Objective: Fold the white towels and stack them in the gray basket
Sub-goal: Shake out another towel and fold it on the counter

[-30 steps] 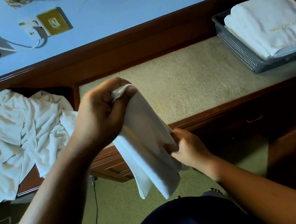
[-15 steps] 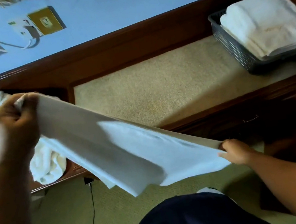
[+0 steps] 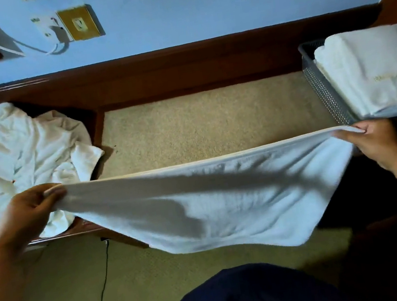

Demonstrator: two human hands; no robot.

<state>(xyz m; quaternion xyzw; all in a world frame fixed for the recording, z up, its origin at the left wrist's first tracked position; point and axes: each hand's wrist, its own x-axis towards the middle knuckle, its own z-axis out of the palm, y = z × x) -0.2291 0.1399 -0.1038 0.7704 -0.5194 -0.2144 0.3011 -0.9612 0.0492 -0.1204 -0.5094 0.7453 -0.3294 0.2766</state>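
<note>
So I've got one white towel (image 3: 208, 206) stretched wide in the air. It looks doubled over, going by the two layers along the top edge. It sags in the middle, and its bottom corner hangs lowest on the right. My left hand (image 3: 28, 213) has the left end, fingers curled round the cloth. My right hand (image 3: 373, 146) pinches the right end, thumb on top. The towel hangs in front of the tabletop (image 3: 201, 124), over its near edge and the floor below.

The gray basket (image 3: 323, 94) sits at the right end of the tabletop. In it is a stack of folded towels (image 3: 372, 70) that rises above the rim. The top one has gold lettering, too blurry to read. My right hand is just beside the basket's near corner.

On the left, a rumpled pile (image 3: 11, 159) of white towels spills over the front wooden edge. A wide stretch of beige tabletop shows between pile and basket, with a dark wood ledge behind it.
</note>
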